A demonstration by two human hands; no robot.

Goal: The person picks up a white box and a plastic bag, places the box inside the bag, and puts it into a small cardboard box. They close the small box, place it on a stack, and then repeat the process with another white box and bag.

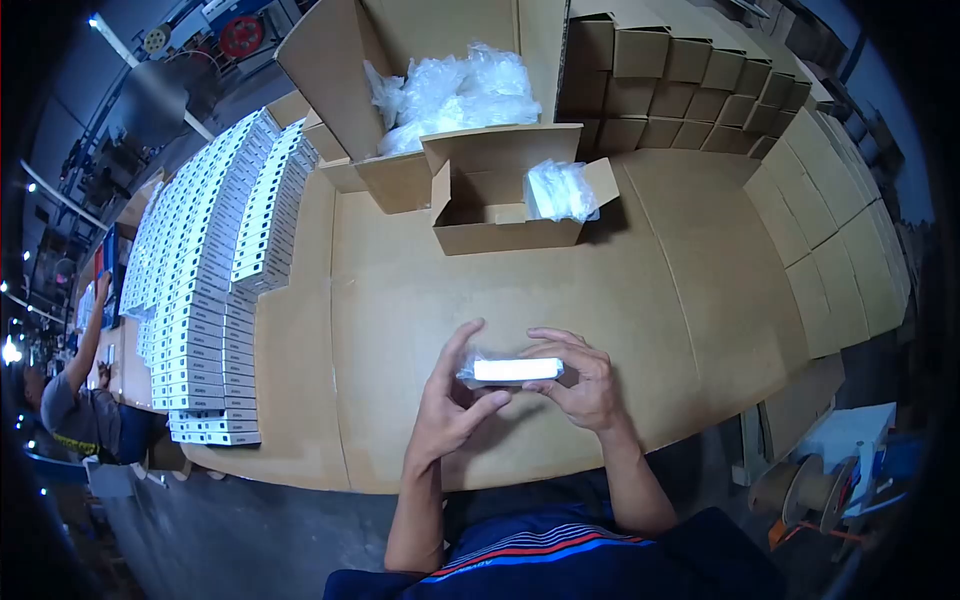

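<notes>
Here, a white item (517, 370) sits between both hands (448, 412) (583, 385).

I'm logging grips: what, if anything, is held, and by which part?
A clear-wrapped white item, gripped at its right end by the right hand; the left hand curves around its left end, contact unclear.

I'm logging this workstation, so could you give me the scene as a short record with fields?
Item in hand: white box, clear plastic at its left end
Left hand: around that end, grip unclear
Right hand: gripping the other end
Small carton: open, wrapped contents at its right side
Large carton: open, behind it, holding clear plastic bags
Left side: stacked white boxes
Right side: stacked brown boxes
</notes>
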